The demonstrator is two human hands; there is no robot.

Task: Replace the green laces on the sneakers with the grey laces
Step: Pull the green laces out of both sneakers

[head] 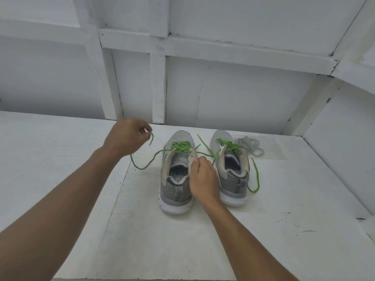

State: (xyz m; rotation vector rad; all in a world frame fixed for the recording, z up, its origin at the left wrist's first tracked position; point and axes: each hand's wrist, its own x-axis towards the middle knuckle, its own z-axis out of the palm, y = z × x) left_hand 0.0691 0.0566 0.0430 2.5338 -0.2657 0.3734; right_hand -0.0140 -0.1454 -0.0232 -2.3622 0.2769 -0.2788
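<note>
Two grey sneakers stand side by side, heels toward me, on a white surface (pixel 81 179). Both carry green laces. My left hand (pixel 127 136) is raised left of the left sneaker (pixel 176 179) and pinches the end of its green lace (pixel 142 166), which sags in a loop down to the surface. My right hand (pixel 203 177) grips the right side of that sneaker's collar near the top eyelet. The right sneaker (pixel 231 171) has loosened green laces (pixel 229 146), with one end trailing past its heel. The grey laces (pixel 250 146) lie in a loose pile right of it.
A white wall of panels and battens (pixel 158 88) rises just behind the sneakers. A slanted white wall (pixel 341 149) closes the right side. The grey laces seem to rest on a clear plastic sheet (pixel 278 153).
</note>
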